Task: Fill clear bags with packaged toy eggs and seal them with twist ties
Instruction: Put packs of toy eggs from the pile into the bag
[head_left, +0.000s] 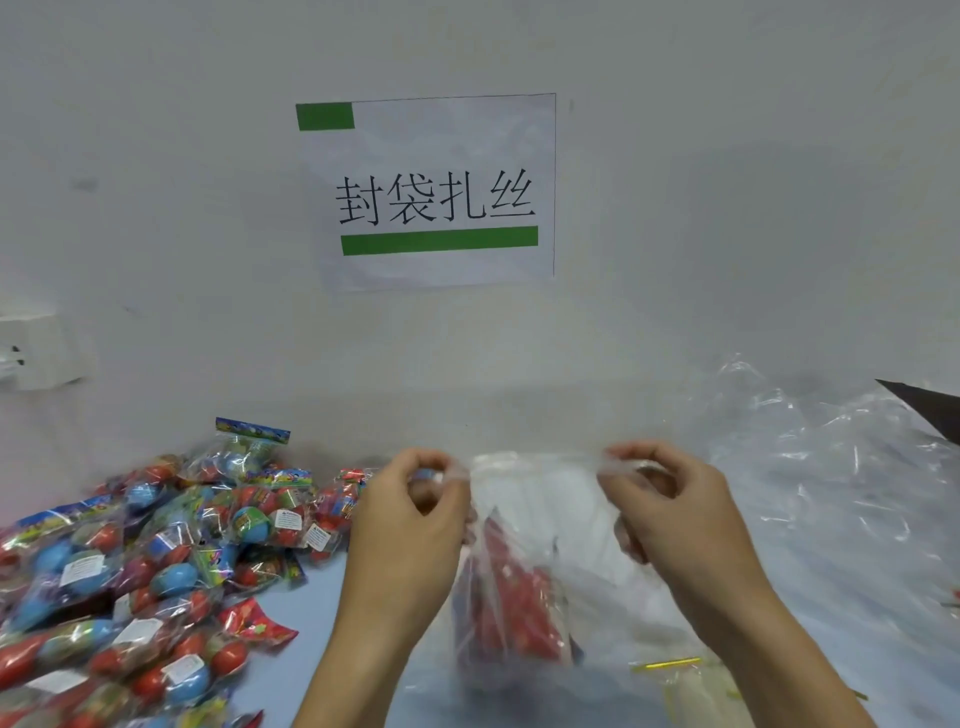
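A clear bag (540, 499) stands upright in the middle of the table, with red packaged toy eggs (511, 613) inside its lower part. My left hand (410, 525) pinches the left corner of the bag's top edge. At the right corner, my right hand (670, 509) pinches the same edge, so the mouth is stretched between the two hands. A yellow twist tie (665, 664) lies on the table at the lower right, close to my right forearm.
A big heap of packaged toy eggs (130, 566) in red, blue and green covers the table's left side. Crumpled clear bags (831, 467) pile up on the right. A white wall with a paper sign (436, 192) rises just behind the table.
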